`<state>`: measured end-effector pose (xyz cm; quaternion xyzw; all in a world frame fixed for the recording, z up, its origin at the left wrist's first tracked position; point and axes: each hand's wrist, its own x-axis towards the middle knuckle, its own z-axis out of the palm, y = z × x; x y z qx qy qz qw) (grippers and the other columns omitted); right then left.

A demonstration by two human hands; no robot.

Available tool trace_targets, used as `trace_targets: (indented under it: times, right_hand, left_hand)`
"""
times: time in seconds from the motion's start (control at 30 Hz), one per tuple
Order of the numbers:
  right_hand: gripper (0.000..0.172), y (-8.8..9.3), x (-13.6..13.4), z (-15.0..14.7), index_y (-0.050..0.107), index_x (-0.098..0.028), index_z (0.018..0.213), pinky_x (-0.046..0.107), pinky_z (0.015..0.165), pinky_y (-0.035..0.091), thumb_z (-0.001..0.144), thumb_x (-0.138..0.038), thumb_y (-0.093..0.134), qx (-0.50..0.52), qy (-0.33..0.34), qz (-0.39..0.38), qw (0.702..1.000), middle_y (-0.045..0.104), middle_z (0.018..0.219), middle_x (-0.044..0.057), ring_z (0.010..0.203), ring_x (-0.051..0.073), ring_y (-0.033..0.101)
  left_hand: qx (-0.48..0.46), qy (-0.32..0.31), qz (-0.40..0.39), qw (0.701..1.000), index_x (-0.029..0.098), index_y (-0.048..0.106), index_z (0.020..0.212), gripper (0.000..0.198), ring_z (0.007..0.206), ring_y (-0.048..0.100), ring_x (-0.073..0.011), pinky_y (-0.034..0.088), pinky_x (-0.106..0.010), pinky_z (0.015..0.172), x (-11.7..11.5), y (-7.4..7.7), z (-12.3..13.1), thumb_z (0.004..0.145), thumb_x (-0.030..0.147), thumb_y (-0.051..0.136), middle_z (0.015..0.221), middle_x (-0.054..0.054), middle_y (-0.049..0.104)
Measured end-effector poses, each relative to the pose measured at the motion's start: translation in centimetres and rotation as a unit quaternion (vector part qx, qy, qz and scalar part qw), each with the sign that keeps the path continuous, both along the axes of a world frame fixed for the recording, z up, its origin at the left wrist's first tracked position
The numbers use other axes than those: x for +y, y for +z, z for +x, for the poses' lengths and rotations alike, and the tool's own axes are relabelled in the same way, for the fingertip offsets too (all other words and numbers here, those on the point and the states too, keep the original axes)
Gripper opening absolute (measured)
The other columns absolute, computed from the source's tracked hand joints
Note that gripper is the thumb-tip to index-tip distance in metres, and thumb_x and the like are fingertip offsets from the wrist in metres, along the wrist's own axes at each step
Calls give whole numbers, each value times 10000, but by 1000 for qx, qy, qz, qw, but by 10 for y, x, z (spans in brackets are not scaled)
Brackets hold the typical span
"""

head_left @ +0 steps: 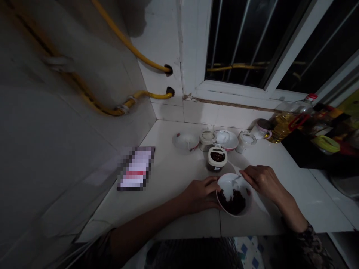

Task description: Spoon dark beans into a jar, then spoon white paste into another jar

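Where the two hands meet: a small white bowl (227, 184) stands on the white counter (174, 186) near its front edge, with a dark red-brown heap filling its near half.
Left hand (200, 194): fingers curled, thumb and fingertips closed on the bowl's left rim, forearm lying across the counter edge.
Right hand (262, 179): fingers drawn together in a pinch on the handle of a white spoon (237, 176); the spoon's end dips into the bowl at its far right rim.
Open jar (217, 157): just behind the bowl, upright, lid off, dark contents showing.
Back row: an empty white dish (185, 141), a lidded jar (206, 139), a pink-rimmed dish (226, 139), another lidded jar (246, 140) and a cup (262, 130) stand side by side below the window sill.
Oil bottle (288, 118): right of the cup, red cap, amber liquid inside.
Phone (136, 168): flat on the counter, well left of the bowl, screen blurred out.
Yellow hoses (134, 50): run along the left wall into two holes by the corner.
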<state>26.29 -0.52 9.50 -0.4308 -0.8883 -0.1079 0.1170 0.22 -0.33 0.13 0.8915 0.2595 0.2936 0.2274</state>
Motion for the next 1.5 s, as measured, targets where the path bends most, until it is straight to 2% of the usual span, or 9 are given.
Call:
trace_targets:
  times: [0.1,0.2,0.4,0.57,0.83,1.03,1.3,1.4,1.5]
  right_hand:
    - [478,-5,-7,-2,588,-181,664,258,534,309,1016,-388,338,43,-17,-125,991,615,576,32,501,123,537]
    - [492,-8,-11,-5,531,-186,608,239,522,319,998,-432,360,126,-44,-222,966,553,523,6,483,109,477]
    - [548,-17,-7,4,432,-186,540,223,477,272,912,-589,416,267,-108,-301,909,359,503,-40,502,90,315]
    - [567,-20,-1,8,453,-184,549,237,481,240,817,-682,488,363,-153,-348,851,282,514,-54,510,85,252]
    - [612,-25,3,6,432,-187,508,246,475,201,727,-748,542,422,-184,-357,813,240,514,-60,504,75,207]
    - [609,-31,5,3,481,-174,505,242,469,221,727,-737,547,430,-195,-357,806,278,489,-57,491,76,230]
    - [597,-19,12,-4,465,-190,492,232,410,167,708,-737,567,452,-204,-338,799,272,445,-67,441,66,202]
    - [600,-12,26,-7,487,-188,495,235,407,175,693,-748,571,472,-208,-304,801,302,438,-63,424,66,221]
    - [597,-1,42,-13,518,-184,507,240,412,192,703,-746,560,484,-204,-220,822,314,433,-60,420,72,239]
  left_hand:
    - [-7,-7,3,1000,217,599,1064,478,1059,659,-238,550,-304,821,0,0,0,763,572,709,1276,-115,582]
    - [-13,-8,8,1000,216,598,1067,474,1061,658,-237,549,-309,835,0,0,-1,765,562,714,1277,-116,581]
    - [-13,-7,8,1000,217,596,1053,458,1060,658,-223,546,-302,849,0,1,-1,767,554,716,1271,-112,588]
    - [-15,-5,15,1000,212,595,1050,478,1045,665,-235,556,-311,828,1,-1,0,747,556,731,1269,-118,589]
    - [-13,-3,6,1000,218,596,1049,474,1056,661,-228,553,-293,819,1,-1,0,756,570,716,1281,-106,586]
    - [-12,-5,-1,1000,221,599,1061,484,1077,652,-233,545,-303,847,1,-1,-1,749,569,723,1285,-101,580]
    - [-24,-7,-4,1000,221,598,1043,453,1080,650,-228,538,-298,863,-1,1,0,757,548,727,1278,-103,583]
    - [-17,-7,-10,1000,229,594,1044,455,1078,650,-221,536,-301,873,-1,0,0,757,559,722,1290,-95,577]
    - [-9,-4,-9,1000,231,587,1053,472,1066,656,-223,540,-312,868,0,-1,-1,748,564,728,1289,-99,575]
